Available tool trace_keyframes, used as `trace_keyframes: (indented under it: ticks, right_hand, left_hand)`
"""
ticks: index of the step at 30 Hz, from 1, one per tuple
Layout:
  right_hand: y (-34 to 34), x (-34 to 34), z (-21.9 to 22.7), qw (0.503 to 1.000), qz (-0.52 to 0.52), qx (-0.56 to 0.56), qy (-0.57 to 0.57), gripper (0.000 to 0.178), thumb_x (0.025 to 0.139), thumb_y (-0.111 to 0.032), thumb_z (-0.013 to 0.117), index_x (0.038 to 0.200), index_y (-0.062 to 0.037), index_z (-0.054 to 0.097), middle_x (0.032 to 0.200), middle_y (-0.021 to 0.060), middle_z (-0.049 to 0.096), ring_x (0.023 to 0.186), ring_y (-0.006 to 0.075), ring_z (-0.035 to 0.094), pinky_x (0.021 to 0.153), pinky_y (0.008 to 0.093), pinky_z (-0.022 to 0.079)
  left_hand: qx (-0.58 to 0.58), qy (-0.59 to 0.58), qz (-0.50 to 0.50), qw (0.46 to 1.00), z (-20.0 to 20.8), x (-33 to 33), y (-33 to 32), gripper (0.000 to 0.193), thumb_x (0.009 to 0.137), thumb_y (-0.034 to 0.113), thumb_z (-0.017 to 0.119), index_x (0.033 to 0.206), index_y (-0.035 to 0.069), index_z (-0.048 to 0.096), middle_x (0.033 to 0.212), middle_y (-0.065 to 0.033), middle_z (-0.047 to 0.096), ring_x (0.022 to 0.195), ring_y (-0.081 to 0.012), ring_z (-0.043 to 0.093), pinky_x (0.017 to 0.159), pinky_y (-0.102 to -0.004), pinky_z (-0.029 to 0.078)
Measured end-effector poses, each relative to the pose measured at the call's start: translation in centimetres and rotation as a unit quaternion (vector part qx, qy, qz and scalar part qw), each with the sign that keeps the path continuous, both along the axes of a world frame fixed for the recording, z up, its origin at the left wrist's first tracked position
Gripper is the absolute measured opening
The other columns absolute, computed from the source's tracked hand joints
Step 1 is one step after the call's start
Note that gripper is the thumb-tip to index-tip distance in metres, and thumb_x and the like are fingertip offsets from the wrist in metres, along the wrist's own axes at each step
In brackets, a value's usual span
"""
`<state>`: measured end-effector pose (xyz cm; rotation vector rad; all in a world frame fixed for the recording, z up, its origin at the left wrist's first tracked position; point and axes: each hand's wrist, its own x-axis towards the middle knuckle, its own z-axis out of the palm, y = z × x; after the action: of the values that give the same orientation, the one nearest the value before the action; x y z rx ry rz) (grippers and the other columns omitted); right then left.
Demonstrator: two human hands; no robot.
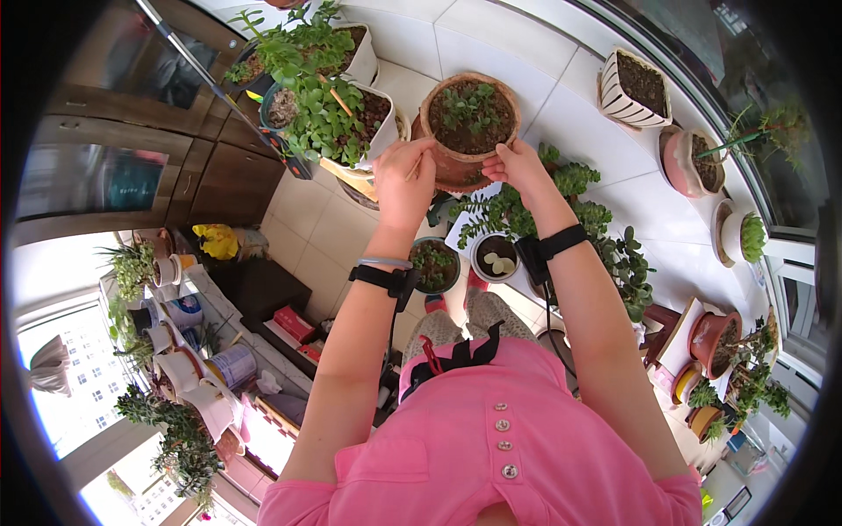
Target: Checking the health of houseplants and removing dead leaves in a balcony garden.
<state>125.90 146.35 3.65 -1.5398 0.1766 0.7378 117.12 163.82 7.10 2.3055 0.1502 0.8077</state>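
A round clay pot (424, 112) with dark soil and a small leafy plant (470, 107) stands in front of me, on a reddish-brown saucer (456, 175). At its near left side my left hand (405, 180) is closed, pinching a thin light-brown stick (415, 167). My right hand (519, 167) is at the near right rim of the pot, thumb and fingertips closed on the edge. Both wrists wear black straps. To the left of the pot, a white planter (383, 131) holds a bushy green succulent (320, 123) with a wooden stick standing in it.
Trailing jade-like plants (574, 188) grow close under my right forearm. Between my arms, lower down, stand a small white pot (495, 256) and a dark green pot (436, 266). A striped white planter (633, 89) sits on the right ledge. A metal pole (189, 57) slants at upper left.
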Motion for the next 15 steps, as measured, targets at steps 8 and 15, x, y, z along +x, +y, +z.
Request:
trace_keyframes:
  ticks: [8, 15]
  right_hand:
    - [-0.06, 0.15, -0.21, 1.000, -0.007, 0.005, 0.008, 0.023, 0.098, -0.015, 0.037, 0.115, -0.0003, 0.044, 0.087, 0.0130, 0.062, 0.071, 0.0203, 0.063, 0.064, 0.0306, 0.053]
    - [0.04, -0.15, 0.06, 1.000, -0.020, 0.013, 0.001, 0.022, 0.099, -0.018, 0.039, 0.107, 0.0004, 0.049, 0.088, 0.0125, 0.062, 0.072, 0.0195, 0.063, 0.065, 0.0297, 0.053]
  left_hand:
    - [0.014, 0.012, 0.021, 1.000, -0.59, -0.05, -0.23, 0.014, 0.080, 0.004, 0.061, 0.091, 0.007, 0.068, 0.091, -0.0055, 0.068, 0.092, -0.0241, 0.061, 0.082, -0.0356, 0.039]
    - [0.021, 0.007, 0.005, 1.000, -0.24, -0.32, -0.16, 0.013, 0.080, 0.002, 0.060, 0.091, 0.006, 0.066, 0.090, -0.0064, 0.068, 0.090, -0.0247, 0.061, 0.081, -0.0357, 0.040]
